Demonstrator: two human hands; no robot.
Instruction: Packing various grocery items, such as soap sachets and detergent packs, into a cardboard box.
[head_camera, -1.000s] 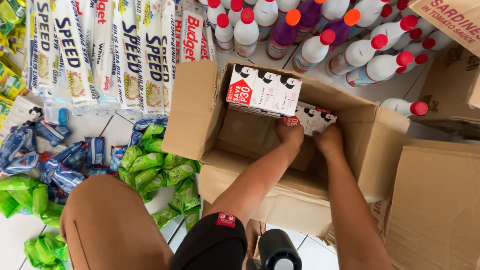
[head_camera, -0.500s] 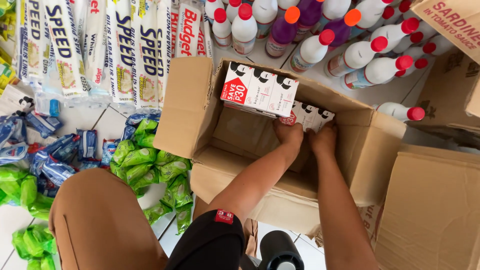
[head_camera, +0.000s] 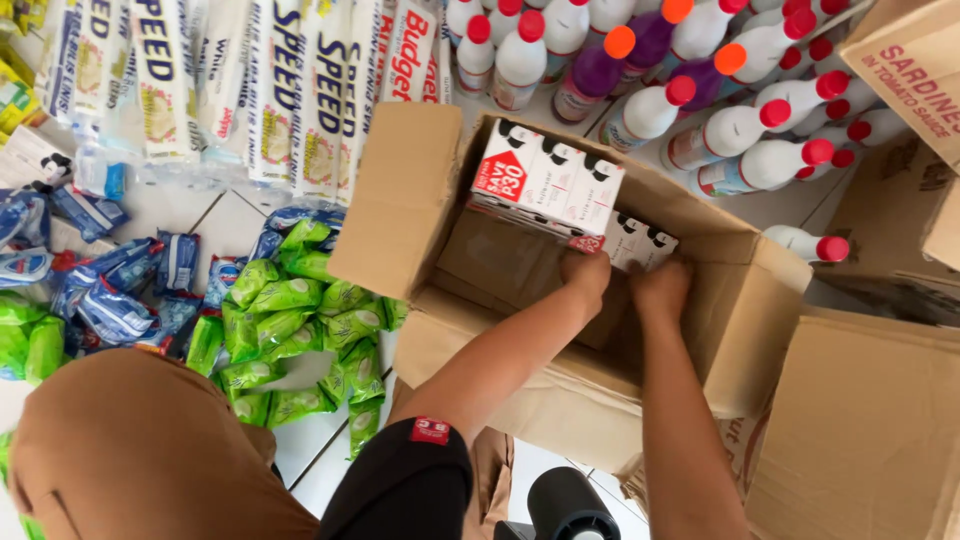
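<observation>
An open cardboard box (head_camera: 400, 200) stands on the tiled floor, and both my arms reach into it. A shrink-wrapped pack of white cartons with a red label (head_camera: 545, 180) leans against its far wall. A second, lower pack of white cartons (head_camera: 640, 238) lies behind it. My left hand (head_camera: 585, 272) is curled at the near corner where the two packs meet. Beside it, my right hand (head_camera: 660, 288) grips the near edge of the lower pack. The fingertips of both hands are hidden behind the cartons.
White and purple bottles with red and orange caps (head_camera: 740, 120) stand beyond the box. Long white-and-blue packets (head_camera: 270, 90) lie at the upper left, green sachets (head_camera: 300, 320) and blue sachets (head_camera: 110, 290) on the left. More cardboard boxes (head_camera: 860, 430) sit to the right. A black roller (head_camera: 570, 505) is near my legs.
Both hands stay in the box on the carton packs. Only the view sways slightly from side to side.
</observation>
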